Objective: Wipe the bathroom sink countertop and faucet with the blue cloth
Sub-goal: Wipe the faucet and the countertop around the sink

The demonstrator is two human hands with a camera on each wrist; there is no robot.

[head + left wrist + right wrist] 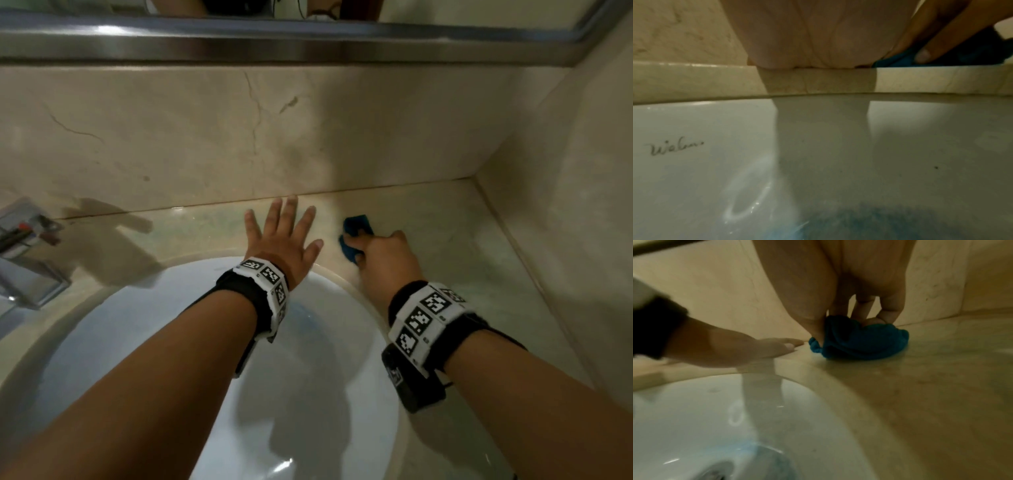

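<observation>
Countertop wiping under way behind the basin, right of centre.

The blue cloth [354, 238] is bunched and grasped by the right hand [383, 255] and pressed on the countertop [445, 233]; the left hand [284, 236] is laid flat, fingers spread, just beside it, holding nothing. The counter step is judged to be in hand; a sweep along the bare stone, then a reach to the faucet [27, 260], is called for. The faucet is cut off at the frame edge, and the cloth is largely hidden by fingers.

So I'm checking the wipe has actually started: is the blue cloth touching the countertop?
Touching. The right wrist view shows the blue cloth bunched flat on the countertop with no gap beneath, the right hand gripping it.
</observation>
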